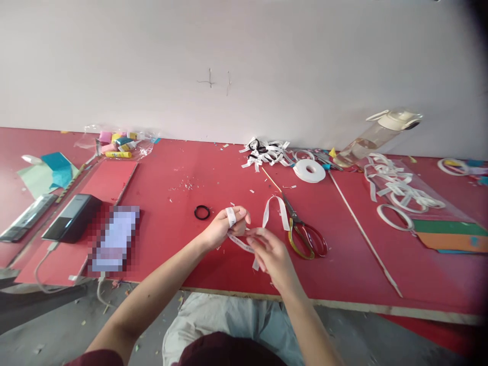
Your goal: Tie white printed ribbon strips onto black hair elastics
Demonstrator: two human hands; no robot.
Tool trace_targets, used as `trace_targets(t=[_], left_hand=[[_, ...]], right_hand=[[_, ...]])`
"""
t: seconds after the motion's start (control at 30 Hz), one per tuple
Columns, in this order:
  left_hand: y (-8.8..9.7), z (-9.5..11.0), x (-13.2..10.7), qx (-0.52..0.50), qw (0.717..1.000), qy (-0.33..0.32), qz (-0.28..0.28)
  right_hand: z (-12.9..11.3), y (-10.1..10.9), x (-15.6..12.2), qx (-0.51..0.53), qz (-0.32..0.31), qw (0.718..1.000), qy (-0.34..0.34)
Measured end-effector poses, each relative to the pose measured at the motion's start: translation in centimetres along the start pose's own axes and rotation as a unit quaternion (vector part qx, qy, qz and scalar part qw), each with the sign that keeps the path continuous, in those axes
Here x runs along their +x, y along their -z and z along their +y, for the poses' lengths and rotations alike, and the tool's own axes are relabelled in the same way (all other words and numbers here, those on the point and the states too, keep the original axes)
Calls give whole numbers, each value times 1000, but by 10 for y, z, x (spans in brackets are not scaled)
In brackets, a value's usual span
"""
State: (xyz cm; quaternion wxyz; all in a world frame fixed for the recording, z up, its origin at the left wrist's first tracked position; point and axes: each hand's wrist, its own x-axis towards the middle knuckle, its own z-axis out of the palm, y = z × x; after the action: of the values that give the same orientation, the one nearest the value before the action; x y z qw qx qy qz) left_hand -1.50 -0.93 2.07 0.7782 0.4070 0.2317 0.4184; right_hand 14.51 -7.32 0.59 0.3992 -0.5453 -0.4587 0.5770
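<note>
Left hand: the left hand (224,227) is curled over the middle of the bench's front half. Its fingers are drawn together, and one end of a narrow white paper strip (239,242) is wound as a band round one finger.
Right hand: the right hand (271,254) sits just beside the left, nearer the front edge. Its fingertips are pressed together, pinching the lower run of the same strip. The hand is slightly blurred, so the exact grip is hard to read.
Strip: it is held above the red bench (171,173), spanning the gap between the two hands, with a short tail hanging under the right one.
Beside the hands: a loose white paper loop (275,206) lies just behind the right hand. It touches the scissors with red and yellow handles (305,238), which lie to the right of it.
Left of the hands: a small black ring (202,212) lies flat near the left hand.
Back edge: a heap of white paper strips (265,151), a white tape roll (309,171) and a clear bottle with a white cap (375,136), which leans to one side.
Right half: a long thin wooden stick (362,235) runs slantwise from the tape roll to the front edge.
Left end: a black box-shaped device (72,217).
</note>
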Motion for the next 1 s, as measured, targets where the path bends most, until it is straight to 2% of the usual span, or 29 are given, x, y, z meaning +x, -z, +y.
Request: trace_targets(t=[0.07,0.13,0.17,0.23,0.3,0.33,0.37,0.43,0.5,0.57,0.63,0.73,0.8,0.93,1.0], left_hand=[[0,3,-1,9,999,20,-28],[0,7,-3,31,996,55,-68],[0,8,-4,50,992,76,-93],[0,12,-6,90,978,120,-146],[1,16,-8,124,960,159,-193],[1,17,-9,135,952,174,-211],[0,19,-9,140,947,184,-224],[-1,21,-9,142,941,190,-240],[-2,23,-10,141,946,173,-235],[-3,23,-10,150,958,132,-204],[-3,23,-9,174,967,75,-172],[-2,20,-8,215,962,14,-165],[-2,17,-7,235,960,7,-151],[2,9,-5,229,970,10,-83],[4,5,-5,205,975,10,-82]], right_hand=[[-8,11,3,-8,43,998,43],[-18,17,8,-50,40,991,119],[-22,19,11,-80,16,983,165],[-29,19,19,-138,-76,959,236],[-31,16,27,-162,-172,938,254],[-31,15,31,-162,-196,934,251],[-29,13,35,-157,-199,935,246],[-25,10,40,-145,-154,948,236],[-21,8,42,-128,-88,963,220],[-17,6,43,-111,-46,971,208],[-13,5,43,-98,-31,972,212],[-7,3,44,-87,-29,969,231],[-2,2,45,-84,-25,966,242],[3,1,46,-91,-4,965,247],[3,1,46,-80,2,967,243]])
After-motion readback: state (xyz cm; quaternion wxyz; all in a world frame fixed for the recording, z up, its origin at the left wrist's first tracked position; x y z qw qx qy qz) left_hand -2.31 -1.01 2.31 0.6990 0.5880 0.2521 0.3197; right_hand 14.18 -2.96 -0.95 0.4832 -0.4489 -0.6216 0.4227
